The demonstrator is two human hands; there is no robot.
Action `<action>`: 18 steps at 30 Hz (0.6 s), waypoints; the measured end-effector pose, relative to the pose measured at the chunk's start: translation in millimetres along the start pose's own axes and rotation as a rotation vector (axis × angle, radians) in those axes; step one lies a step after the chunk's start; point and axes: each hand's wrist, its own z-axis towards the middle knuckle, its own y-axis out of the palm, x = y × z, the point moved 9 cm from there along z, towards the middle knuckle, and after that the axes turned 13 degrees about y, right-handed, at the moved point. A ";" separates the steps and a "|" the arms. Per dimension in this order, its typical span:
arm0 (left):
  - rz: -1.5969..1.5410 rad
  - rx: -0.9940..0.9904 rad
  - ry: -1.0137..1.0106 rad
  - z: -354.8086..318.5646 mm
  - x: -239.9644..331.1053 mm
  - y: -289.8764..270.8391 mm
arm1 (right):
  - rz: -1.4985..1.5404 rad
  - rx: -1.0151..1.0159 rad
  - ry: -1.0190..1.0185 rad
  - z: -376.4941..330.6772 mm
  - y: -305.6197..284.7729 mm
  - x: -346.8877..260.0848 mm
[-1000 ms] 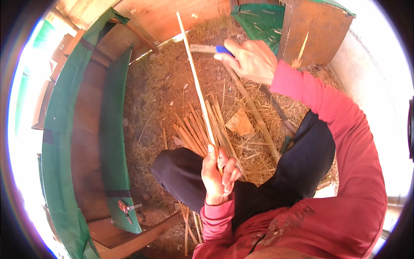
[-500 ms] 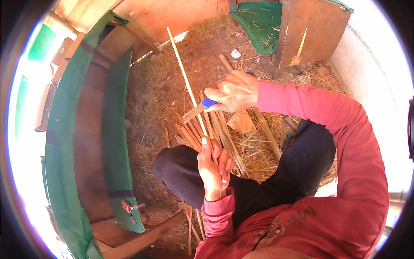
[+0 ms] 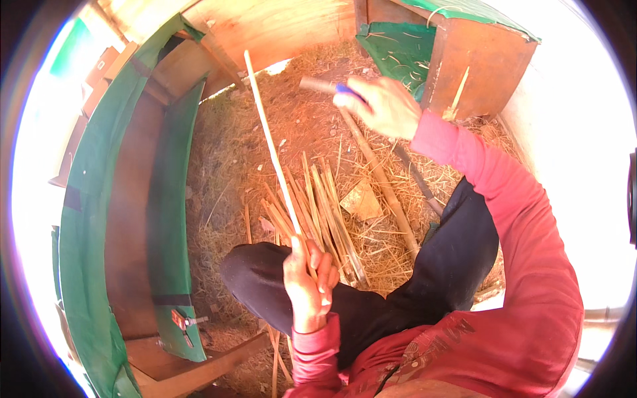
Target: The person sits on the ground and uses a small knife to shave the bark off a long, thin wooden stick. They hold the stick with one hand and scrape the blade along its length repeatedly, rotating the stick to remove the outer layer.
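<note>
My left hand (image 3: 308, 278) is closed around the lower end of a long, pale wooden strip (image 3: 271, 142), which points up and away from me, tilted a little to the left. In my right hand (image 3: 388, 109) is a knife (image 3: 320, 85) with a blue handle, its short brownish blade turned to the left. The knife is apart from the strip, off to its right, and slightly blurred. Below, between my bent legs, a bundle of split wooden strips (image 3: 325, 212) lies on the straw-strewn ground.
A round pole (image 3: 379, 174) and a dark long-bladed tool (image 3: 419, 178) lie right of the bundle, near a flat wood piece (image 3: 362, 201). A green-covered wooden frame (image 3: 99, 219) runs along the left, with a small red-handled tool (image 3: 188, 321) on it. A wooden box (image 3: 479, 63) stands far right.
The knife in my right hand has come off the strip and moved up, away from me. My left hand keeps hold of the strip. The view has shifted slightly.
</note>
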 end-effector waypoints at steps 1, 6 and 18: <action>0.003 0.003 -0.009 5.6 11.0 6.7 | 0.048 -0.052 -0.080 -8.9 1.4 -25.2; 0.042 -0.223 -0.078 40.2 29.6 37.9 | 0.172 -0.193 -0.237 -41.8 -2.1 -87.5; -0.095 -0.271 -0.200 24.9 -14.9 36.9 | -0.355 0.026 0.245 29.4 2.3 47.3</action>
